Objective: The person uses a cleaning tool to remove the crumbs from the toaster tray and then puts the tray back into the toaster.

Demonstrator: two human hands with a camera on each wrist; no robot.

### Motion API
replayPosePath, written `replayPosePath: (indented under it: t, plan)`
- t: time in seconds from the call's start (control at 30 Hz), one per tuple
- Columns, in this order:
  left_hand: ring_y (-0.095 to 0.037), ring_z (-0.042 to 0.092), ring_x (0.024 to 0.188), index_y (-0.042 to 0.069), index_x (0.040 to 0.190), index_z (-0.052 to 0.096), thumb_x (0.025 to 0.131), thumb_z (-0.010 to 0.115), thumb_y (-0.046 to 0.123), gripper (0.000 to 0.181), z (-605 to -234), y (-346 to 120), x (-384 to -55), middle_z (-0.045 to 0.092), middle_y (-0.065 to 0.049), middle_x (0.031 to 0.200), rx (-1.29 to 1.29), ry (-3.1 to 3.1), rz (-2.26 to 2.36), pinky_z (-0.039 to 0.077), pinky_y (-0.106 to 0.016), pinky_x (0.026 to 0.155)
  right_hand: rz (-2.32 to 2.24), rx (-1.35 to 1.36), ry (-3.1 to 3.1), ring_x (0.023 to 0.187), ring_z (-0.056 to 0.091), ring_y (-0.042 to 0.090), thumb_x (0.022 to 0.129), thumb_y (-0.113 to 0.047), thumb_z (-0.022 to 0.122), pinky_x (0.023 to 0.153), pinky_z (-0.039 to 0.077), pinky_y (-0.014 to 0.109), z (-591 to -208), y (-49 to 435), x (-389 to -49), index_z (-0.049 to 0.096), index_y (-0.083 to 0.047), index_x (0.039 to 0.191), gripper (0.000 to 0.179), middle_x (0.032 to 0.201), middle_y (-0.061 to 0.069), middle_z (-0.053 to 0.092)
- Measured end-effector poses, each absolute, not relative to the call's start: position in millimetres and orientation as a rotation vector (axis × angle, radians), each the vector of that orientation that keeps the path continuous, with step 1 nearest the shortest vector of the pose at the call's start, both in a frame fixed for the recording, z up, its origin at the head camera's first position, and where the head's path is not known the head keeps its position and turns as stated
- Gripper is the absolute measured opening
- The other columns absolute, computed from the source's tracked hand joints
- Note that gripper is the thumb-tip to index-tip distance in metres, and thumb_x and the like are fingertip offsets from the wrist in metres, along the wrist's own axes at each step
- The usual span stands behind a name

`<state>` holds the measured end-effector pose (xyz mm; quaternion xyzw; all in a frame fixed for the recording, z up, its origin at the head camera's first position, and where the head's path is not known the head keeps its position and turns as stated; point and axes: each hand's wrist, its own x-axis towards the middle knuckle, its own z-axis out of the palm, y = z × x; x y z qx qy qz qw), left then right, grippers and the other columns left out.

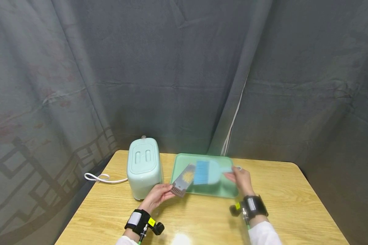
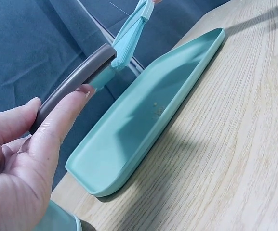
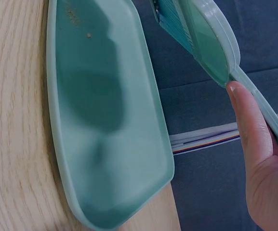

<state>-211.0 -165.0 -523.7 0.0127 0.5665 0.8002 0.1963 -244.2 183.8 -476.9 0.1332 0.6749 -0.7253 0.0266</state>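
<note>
My left hand [image 1: 160, 195] grips the grey end of a narrow crumb tray [image 1: 181, 183]. Yellowish crumbs [image 1: 188, 176] lie on its far half. In my right hand [image 1: 242, 178] is the handle of a cleaning brush [image 1: 214, 173] with blue bristles [image 1: 201, 172], which point left toward the crumb tray. From the head view I cannot tell whether bristles and crumb tray touch. Both are held above a mint-green serving tray [image 1: 228, 189] on the table. A few crumbs [image 3: 72, 17] lie inside it, near its front side.
A mint-green toaster [image 1: 144, 175] stands at the table's left, close to my left hand. Its white cord [image 1: 105, 178] curls off to the left. Grey curtains [image 1: 178, 85] hang behind the wooden table [image 1: 282, 200], just past its back edge.
</note>
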Motion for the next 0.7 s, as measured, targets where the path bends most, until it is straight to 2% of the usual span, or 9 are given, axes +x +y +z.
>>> replayPosePath:
  t: [0.2, 0.43, 0.7]
  plan:
    - [-0.015, 0.071, 0.098, -0.031, 0.138, 0.028, 0.109, 0.04, 0.001, 0.045, -526, -166, -211, 0.069, -0.024, 0.117, 0.037, 1.614, 2.23, 0.059, -0.026, 0.092, -2.284, 0.446, 2.063, 0.076, 0.075, 0.016, 0.108, -0.019, 0.048, 0.077, 0.064, 0.028, -480, 189, -244, 0.039, 0.015, 0.138, 0.046, 0.082, 0.004, 0.073]
    - [-0.018, 0.071, 0.101, -0.031, 0.138, 0.028, 0.109, 0.04, 0.001, 0.045, -526, -166, -211, 0.068, -0.027, 0.119, 0.034, 1.611, 2.232, 0.059, -0.028, 0.093, -2.297, 0.453, 2.038, 0.081, 0.075, 0.018, 0.109, -0.02, 0.047, 0.089, 0.062, 0.035, -482, 196, -243, 0.037, 0.013, 0.14, 0.046, 0.086, 0.006, 0.072]
    - [-0.015, 0.072, 0.098, -0.031, 0.138, 0.027, 0.109, 0.039, 0.001, 0.045, -523, -168, -210, 0.069, -0.025, 0.116, 0.03, 1.615, 2.237, 0.059, -0.027, 0.093, -2.267, 0.426, 2.079, 0.078, 0.075, 0.015, 0.109, -0.018, 0.045, 0.085, 0.063, 0.032, -483, 207, -241, 0.036, 0.017, 0.14, 0.048, 0.085, 0.008, 0.074]
